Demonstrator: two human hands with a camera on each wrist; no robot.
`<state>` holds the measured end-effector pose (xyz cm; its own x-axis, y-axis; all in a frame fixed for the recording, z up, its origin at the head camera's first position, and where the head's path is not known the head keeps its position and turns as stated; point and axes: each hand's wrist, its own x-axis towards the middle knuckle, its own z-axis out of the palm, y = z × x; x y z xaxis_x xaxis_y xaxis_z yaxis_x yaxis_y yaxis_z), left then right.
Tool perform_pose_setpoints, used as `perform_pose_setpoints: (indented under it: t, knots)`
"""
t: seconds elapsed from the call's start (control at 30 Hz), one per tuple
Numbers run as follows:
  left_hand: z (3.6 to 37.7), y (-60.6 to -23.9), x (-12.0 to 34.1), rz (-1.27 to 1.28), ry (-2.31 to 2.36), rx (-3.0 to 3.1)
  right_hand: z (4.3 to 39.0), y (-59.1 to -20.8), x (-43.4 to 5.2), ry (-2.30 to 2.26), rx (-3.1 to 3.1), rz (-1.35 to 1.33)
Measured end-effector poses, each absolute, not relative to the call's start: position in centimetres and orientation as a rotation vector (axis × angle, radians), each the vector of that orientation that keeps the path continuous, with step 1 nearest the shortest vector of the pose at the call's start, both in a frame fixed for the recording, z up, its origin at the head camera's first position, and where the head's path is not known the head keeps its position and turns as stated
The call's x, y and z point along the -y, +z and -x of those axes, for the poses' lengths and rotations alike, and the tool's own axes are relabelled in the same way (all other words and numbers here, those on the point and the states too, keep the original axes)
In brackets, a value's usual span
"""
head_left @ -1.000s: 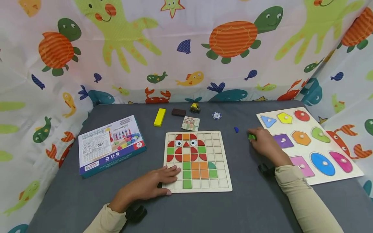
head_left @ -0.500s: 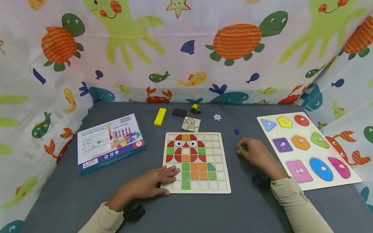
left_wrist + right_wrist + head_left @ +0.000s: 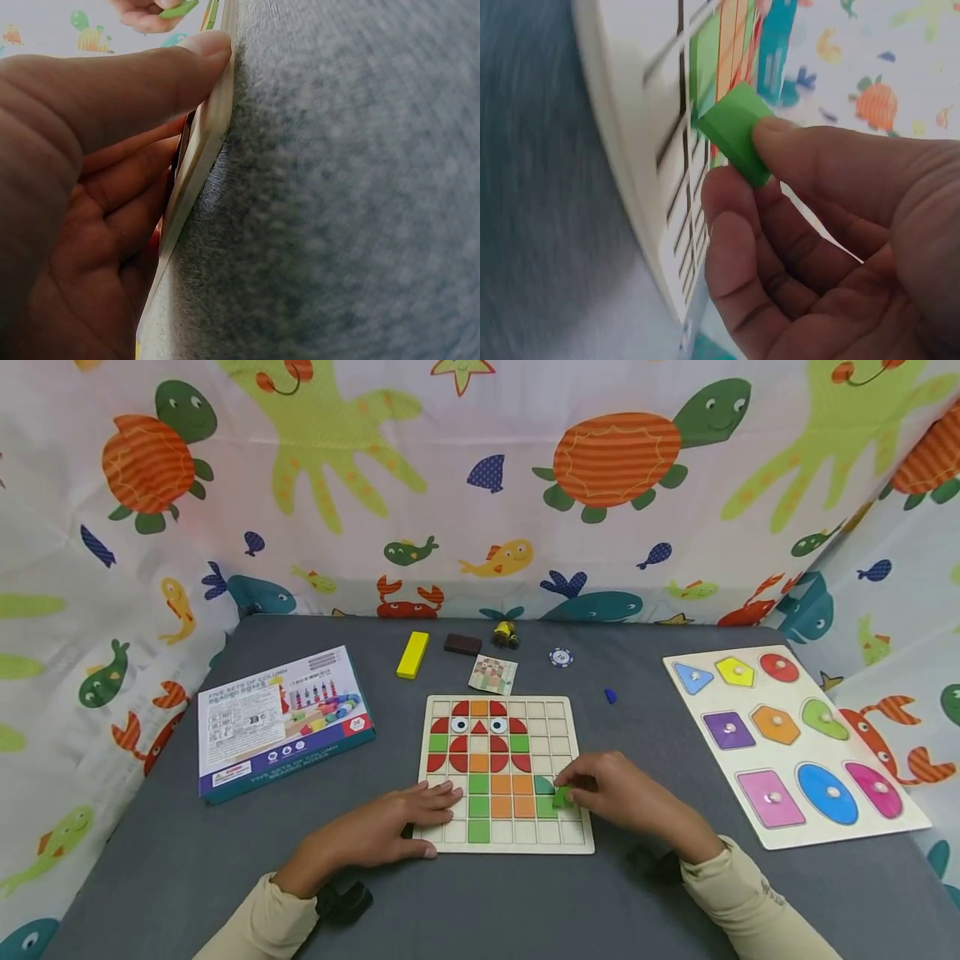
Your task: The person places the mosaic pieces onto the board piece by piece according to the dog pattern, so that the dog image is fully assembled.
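A wooden grid board lies on the grey table, with red, orange and green tiles and two eye tiles set in some of its cells. My left hand rests on its lower left corner, fingers extended over the cells. In the left wrist view the thumb touches the board's edge. Over the right part of the board, my right hand pinches a green tile between thumb and fingers. The tile is tilted, beside the green quarter-round tile. Whether it touches the board I cannot tell.
A flat box lies at left, a shape-puzzle board at right. Behind the grid board are a yellow block, a dark brown block, a picture card, a small yellow-and-black toy, a chip and a blue piece.
My right hand has moved left with the green tile, from beside the shape-puzzle board to over the grid board's right side. My left hand stays on the board's corner.
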<state>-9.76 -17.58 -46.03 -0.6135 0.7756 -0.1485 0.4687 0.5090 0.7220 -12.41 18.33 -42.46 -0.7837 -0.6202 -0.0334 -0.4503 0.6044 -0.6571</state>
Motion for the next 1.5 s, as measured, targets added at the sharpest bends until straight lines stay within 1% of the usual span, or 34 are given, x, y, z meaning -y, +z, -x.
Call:
perform_pose_setpoints:
  t: [0.23,0.4,0.53,0.7,0.87,0.97,1.1,1.3,1.5]
  knots:
    - [9.9,-45.7,17.6,-1.029,0.901,-2.303,11.1,-42.8,-16.5,-0.931,-2.455,1.017]
    - [10.1,-45.6,17.5,-1.038,0.89,-2.308,10.5,-43.0,-16.2,-0.861,-2.506,1.008]
    - [10.2,-45.6,17.5,-1.037,0.882,-2.309,10.8,-43.1,-16.4,-0.882,-2.462,1.002]
    - [10.3,-45.6,17.3,-1.052,0.879,-2.313,12.9,-42.9,-17.9,-0.942,-2.51,0.897]
    - [10.5,-45.6,17.1,-1.073,0.883,-2.306,16.7,-42.5,-21.4,-0.975,-2.793,0.646]
    - [10.6,-45.7,17.0,-1.08,0.881,-2.307,18.7,-42.9,-23.3,-0.981,-2.928,0.528]
    - [10.5,-46.2,16.8,-1.091,0.866,-2.313,20.6,-43.9,-24.9,-0.92,-3.019,0.469]
    - [9.9,-46.6,17.0,-1.086,0.85,-2.314,22.2,-45.5,-24.5,-0.72,-3.021,0.437]
    - [9.6,-46.2,17.3,-1.038,0.882,-2.316,22.8,-45.3,-23.2,-0.681,-3.037,0.408]
